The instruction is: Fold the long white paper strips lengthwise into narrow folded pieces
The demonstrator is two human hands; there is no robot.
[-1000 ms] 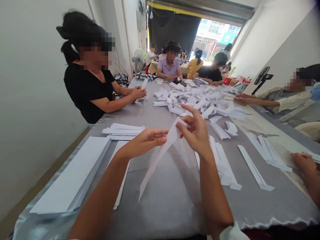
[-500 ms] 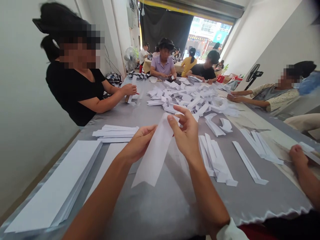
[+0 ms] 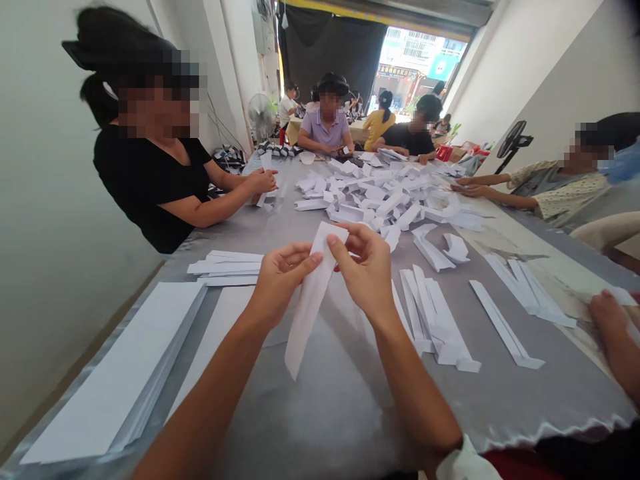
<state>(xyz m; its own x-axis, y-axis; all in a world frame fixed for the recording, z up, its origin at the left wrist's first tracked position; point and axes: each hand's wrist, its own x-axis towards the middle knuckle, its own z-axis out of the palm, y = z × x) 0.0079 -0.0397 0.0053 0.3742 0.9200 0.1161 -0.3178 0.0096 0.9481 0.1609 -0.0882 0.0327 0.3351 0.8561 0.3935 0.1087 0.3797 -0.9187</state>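
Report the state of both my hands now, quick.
Left hand: closed, pinching the left edge of the white paper strip.
Right hand: closed, holding the same strip near its far end, thumb on top.

Outdoors at the far end, a dark shop signboard (image 3: 399, 71) is carrying a row of yellowish characters (image 3: 394, 69) (Chinese, judging by their shapes), which are showing too small and blurred for sure reading. To its right, a teal sign (image 3: 449, 65) is displaying a pale round emblem (image 3: 441, 67), its details blurring; no wording, brand or number is standing out legibly.
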